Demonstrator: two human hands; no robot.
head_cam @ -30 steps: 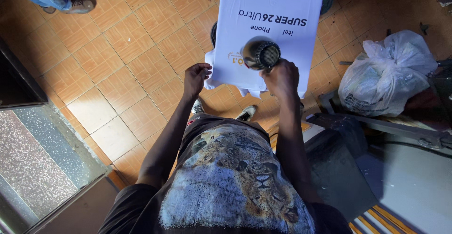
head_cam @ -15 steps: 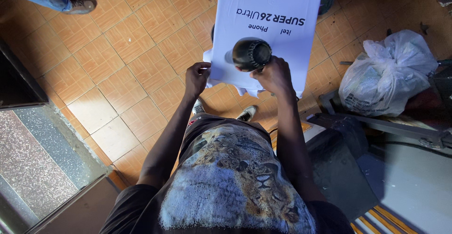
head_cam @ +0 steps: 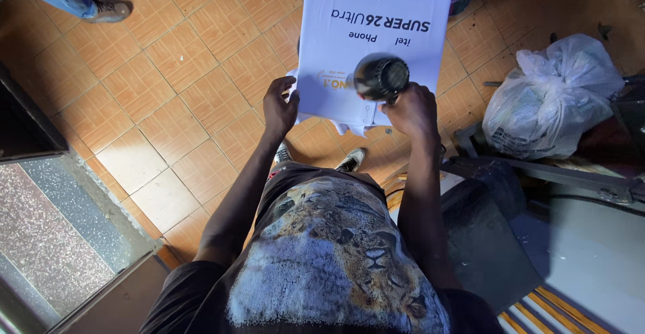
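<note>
While the white printed shirt (head_cam: 376,38) hangs spread out flat in front of me over the orange tiled floor (head_cam: 168,72), my left hand (head_cam: 280,106) pinches its lower left edge and my right hand (head_cam: 413,111) is clenched around the handle of a black hair dryer (head_cam: 381,77). The dryer's round nozzle sits just above the shirt's lower half, beside the small yellow print. I judge the step in hand to be blowing air over that printed patch. To do it well, I want the cloth pulled taut by my left fingers so no fold shields the print, and the nozzle held near but not touching, sweeping rather than resting on one spot, since lingering could scorch it. A white plastic bag (head_cam: 551,99) lies well apart to the right, and another person's shoe (head_cam: 104,12) stands at the top left, clear of my reach.
</note>
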